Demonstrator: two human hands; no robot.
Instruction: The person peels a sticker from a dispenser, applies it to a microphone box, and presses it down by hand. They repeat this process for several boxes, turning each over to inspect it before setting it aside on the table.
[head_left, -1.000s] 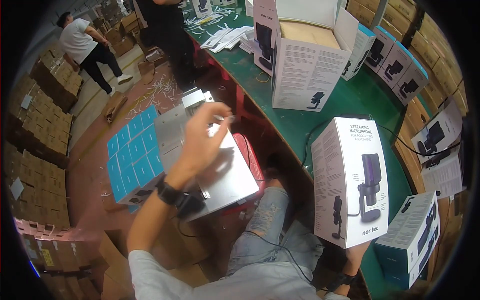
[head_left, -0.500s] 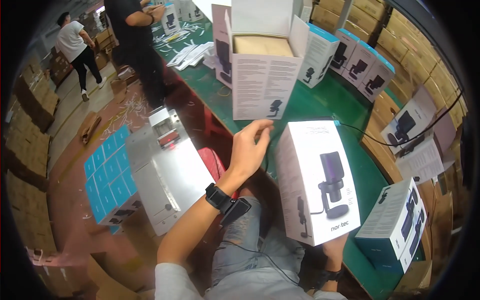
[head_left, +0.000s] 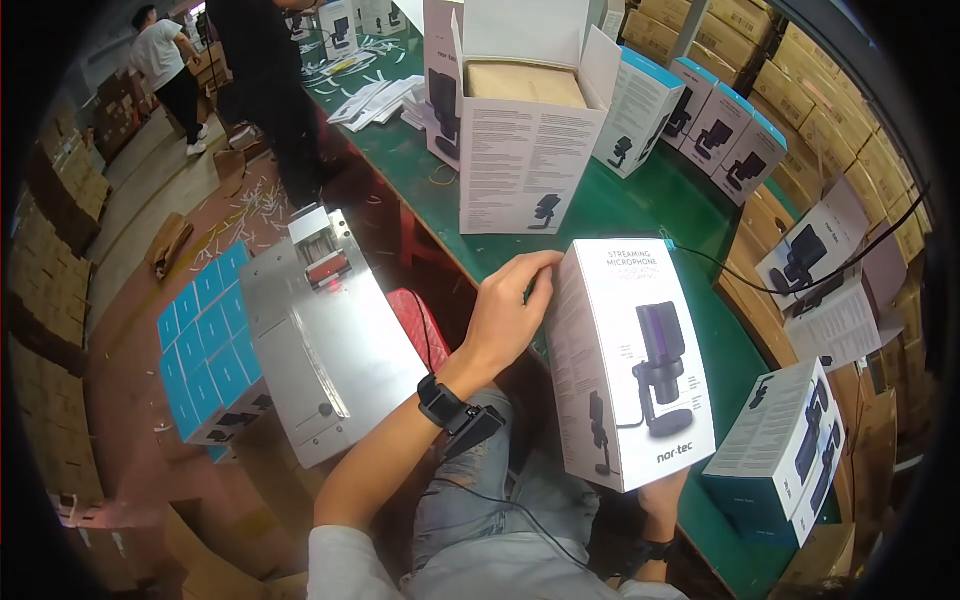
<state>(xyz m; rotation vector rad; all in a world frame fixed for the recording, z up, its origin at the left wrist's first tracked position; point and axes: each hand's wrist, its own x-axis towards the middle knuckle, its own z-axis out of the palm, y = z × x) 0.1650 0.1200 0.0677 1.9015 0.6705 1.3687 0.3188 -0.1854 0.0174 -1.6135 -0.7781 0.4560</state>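
Note:
A white microphone box with a printed picture of a dark microphone stands tilted over the near edge of the green table. My right hand supports it from below; its fingers are mostly hidden behind the carton. At the box's upper left edge is my left hand, fingers bent and loosely apart, the tips reaching that edge. Whether they press on it I cannot tell. Just beyond stands an opened white box with its flaps up and a tan cardboard insert inside.
Left of me is a metal machine with a small roller, beside blue-topped boxes. More microphone boxes stand on the green table; another box lies at right. A black cable crosses the right side. Two people stand far left.
My left hand has moved right, its fingertips now at the box's upper edge. The held box has tipped slightly so its top print shows. A distant person has shifted right.

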